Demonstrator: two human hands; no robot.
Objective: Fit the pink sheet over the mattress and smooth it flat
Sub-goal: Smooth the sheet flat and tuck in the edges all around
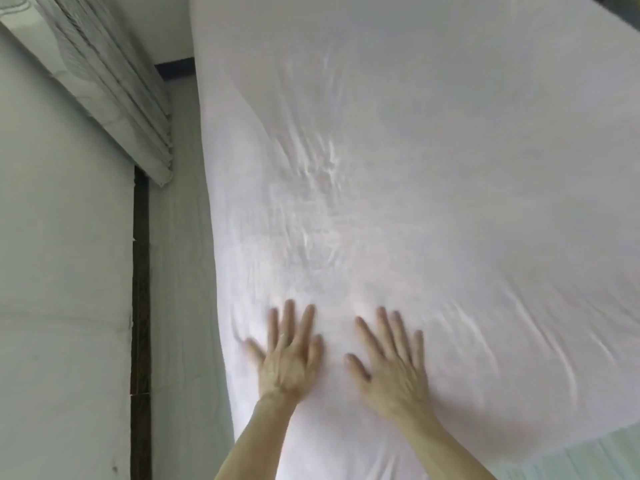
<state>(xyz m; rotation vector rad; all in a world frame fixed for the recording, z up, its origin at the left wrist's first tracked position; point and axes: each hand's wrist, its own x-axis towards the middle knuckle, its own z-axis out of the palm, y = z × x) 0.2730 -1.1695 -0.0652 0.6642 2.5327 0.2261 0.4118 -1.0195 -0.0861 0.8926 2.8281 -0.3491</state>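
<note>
**A:** Nearest to us, two bare forearms (256, 441) rise from the bottom edge, both cut off before the elbow. What do we have at the ends of them?

**B:** The left hand (291, 358) and right hand (391, 365), side by side but apart. Both lie palm down on the pink sheet (433, 168), fingers straight and spread, gripping nothing. The fingertips are blurred, so we cannot make out fine detail there.

**A:** And the sheet itself?

**B:** It fills most of the view and runs off the top and right edges. Creases fan away from the hands up its middle, and more run along the lower right. The mattress lies wholly hidden under it, and we cannot tell how the corners are tucked.

**A:** The pale striped patch (588, 455) at the lower right?

**B:** Cropped by the corner. We cannot say what it is.

**A:** On the left?

**B:** A pale wall (62, 237) and a dark vertical strip (140, 306) near the sheet's left edge. Pleated grey curtain fabric (114, 84) slants in from the top left, its upper end cut off.
</note>
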